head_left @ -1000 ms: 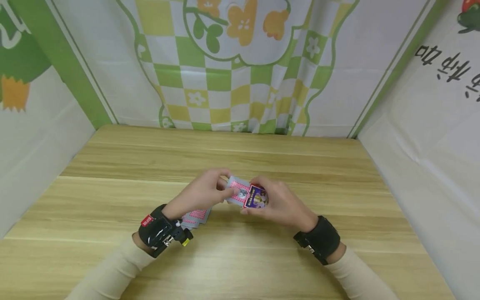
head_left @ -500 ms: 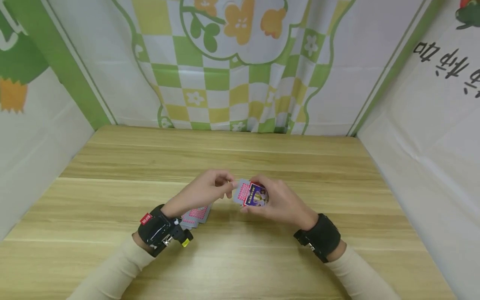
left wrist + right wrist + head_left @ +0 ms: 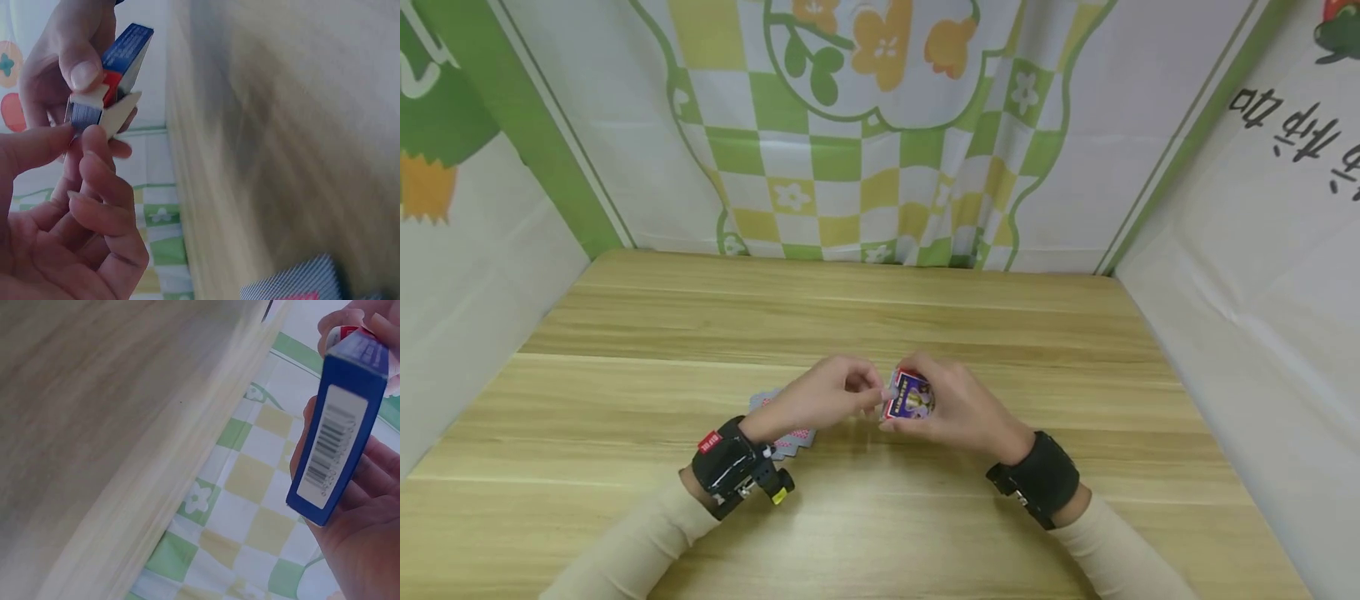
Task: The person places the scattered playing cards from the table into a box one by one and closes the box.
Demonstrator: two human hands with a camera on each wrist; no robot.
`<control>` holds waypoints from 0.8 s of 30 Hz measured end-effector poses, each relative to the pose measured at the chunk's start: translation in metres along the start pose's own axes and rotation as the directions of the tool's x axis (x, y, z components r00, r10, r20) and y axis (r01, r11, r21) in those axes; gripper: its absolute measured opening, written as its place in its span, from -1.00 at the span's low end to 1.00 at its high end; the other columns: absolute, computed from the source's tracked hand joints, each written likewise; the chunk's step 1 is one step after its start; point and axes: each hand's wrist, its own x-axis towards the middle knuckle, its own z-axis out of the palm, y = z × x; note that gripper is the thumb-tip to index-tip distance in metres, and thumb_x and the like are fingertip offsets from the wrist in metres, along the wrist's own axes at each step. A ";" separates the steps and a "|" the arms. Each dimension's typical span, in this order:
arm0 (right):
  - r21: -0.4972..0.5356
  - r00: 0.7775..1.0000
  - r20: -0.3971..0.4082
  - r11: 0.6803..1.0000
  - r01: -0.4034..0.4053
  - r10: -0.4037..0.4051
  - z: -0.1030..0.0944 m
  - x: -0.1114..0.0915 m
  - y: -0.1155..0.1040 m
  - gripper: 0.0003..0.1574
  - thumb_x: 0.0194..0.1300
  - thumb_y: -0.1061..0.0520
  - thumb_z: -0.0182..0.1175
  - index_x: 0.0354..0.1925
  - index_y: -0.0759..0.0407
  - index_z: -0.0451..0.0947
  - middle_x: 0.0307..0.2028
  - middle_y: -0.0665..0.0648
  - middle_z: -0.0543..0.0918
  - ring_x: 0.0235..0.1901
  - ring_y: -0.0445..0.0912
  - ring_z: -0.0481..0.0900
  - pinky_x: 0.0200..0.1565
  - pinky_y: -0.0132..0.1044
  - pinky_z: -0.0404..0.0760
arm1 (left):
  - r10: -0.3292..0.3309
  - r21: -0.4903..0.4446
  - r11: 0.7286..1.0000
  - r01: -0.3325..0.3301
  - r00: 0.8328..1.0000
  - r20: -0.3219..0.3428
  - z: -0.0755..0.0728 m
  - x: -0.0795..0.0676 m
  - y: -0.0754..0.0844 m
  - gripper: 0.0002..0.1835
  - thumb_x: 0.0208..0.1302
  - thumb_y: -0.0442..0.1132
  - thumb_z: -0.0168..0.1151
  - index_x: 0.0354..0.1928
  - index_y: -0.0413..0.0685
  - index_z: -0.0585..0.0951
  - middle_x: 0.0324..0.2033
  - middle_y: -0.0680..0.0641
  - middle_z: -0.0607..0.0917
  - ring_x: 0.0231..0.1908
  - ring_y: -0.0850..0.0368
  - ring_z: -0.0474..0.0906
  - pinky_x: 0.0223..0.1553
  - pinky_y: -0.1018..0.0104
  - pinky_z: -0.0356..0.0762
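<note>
A small playing card box [image 3: 912, 397] with a purple and gold front is gripped between the thumb and fingers of my right hand [image 3: 966, 412]. In the right wrist view, the box [image 3: 337, 447] shows a blue side with a barcode. Its open end faces left, white flaps [image 3: 120, 114] spread. Inside that opening the end of a stack of playing cards [image 3: 86, 117] shows. My left hand [image 3: 827, 396] pinches at this end, thumb and index fingertip on the cards, the other fingers curled. More playing cards [image 3: 796, 440], red-patterned backs up, lie on the table, partly hidden under my left wrist.
The wooden table [image 3: 1000, 333] runs back to a green and yellow checked curtain [image 3: 865, 167]. White fabric walls [image 3: 1247, 275] stand along both sides. Black camera bands [image 3: 730, 467] are strapped on both wrists.
The cards that stuck out of the box have slid right, into it. My left hand let go of them, then moved right to the box's opening. The right hand stays nearly still.
</note>
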 end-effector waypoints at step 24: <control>-0.029 1.000 0.004 0.999 -0.031 0.031 0.001 0.000 -0.001 -0.21 -0.11 -0.22 0.45 0.01 0.10 0.43 -0.34 -0.09 0.58 -0.44 -0.33 0.50 -0.49 -0.41 0.59 | -0.271 0.660 0.734 0.163 0.961 0.063 -0.048 -0.019 -0.023 -0.29 -0.36 0.01 0.61 -0.08 0.03 0.47 -0.16 -0.13 0.35 -0.05 -0.19 0.12 -0.08 -0.09 0.35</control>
